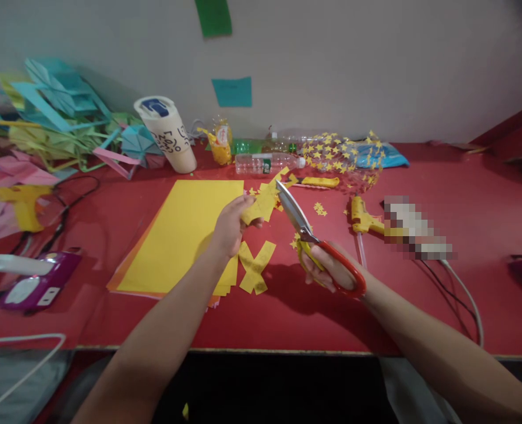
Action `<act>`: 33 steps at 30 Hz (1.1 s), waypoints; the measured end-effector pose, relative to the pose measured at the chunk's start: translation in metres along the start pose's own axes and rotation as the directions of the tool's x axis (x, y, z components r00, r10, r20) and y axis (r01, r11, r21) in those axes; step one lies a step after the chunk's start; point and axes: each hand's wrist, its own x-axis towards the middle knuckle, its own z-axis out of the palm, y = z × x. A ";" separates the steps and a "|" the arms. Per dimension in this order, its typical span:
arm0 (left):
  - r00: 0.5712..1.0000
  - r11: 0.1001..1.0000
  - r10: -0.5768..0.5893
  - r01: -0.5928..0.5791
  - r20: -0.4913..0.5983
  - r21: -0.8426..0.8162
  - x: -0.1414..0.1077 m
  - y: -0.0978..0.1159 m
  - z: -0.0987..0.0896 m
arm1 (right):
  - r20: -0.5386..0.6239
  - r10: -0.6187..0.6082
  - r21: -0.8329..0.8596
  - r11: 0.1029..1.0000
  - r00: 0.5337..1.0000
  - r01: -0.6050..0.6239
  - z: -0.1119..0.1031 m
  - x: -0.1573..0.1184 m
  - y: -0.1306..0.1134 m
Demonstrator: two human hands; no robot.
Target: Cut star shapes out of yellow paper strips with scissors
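Pinched in my left hand (233,225) is a cut piece of yellow paper (263,201) with several points. My right hand (326,268) grips scissors (302,224) with one red and one yellow handle; their blades point up and left, beside the paper's right edge. Whether the blades touch the paper I cannot tell. Just below my left hand, an X-shaped yellow paper piece (255,268) lies on the red table (287,318). Small yellow paper stars (319,209) are scattered behind and beside the scissors. Left of them is a stack of yellow sheets (185,235).
A tumbler (168,135), plastic bottles (267,163) and a yellow cutter (318,182) stand or lie along the back. One glue gun (364,218) lies right, another glue gun (25,206) left, near a purple power strip (40,285). Folded coloured paper (62,100) piles up at back left.
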 end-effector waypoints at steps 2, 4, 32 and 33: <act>0.991 0.988 -0.027 0.006 0.132 0.153 -0.003 -0.003 0.002 | 0.023 -0.030 0.042 0.999 0.999 0.029 -0.001 0.001 0.005; 0.950 0.955 -0.036 -0.058 0.310 0.290 -0.008 -0.005 0.005 | 0.030 -0.029 0.058 0.998 0.999 0.027 -0.001 0.002 0.007; 0.938 0.939 0.341 -0.343 0.061 0.022 -0.005 -0.003 -0.002 | -0.107 0.155 -0.249 0.952 0.982 -0.178 0.007 0.000 -0.009; 0.938 0.940 0.340 -0.342 0.065 0.020 -0.005 -0.002 -0.002 | -0.102 0.151 -0.256 0.951 0.983 -0.173 0.007 0.000 -0.009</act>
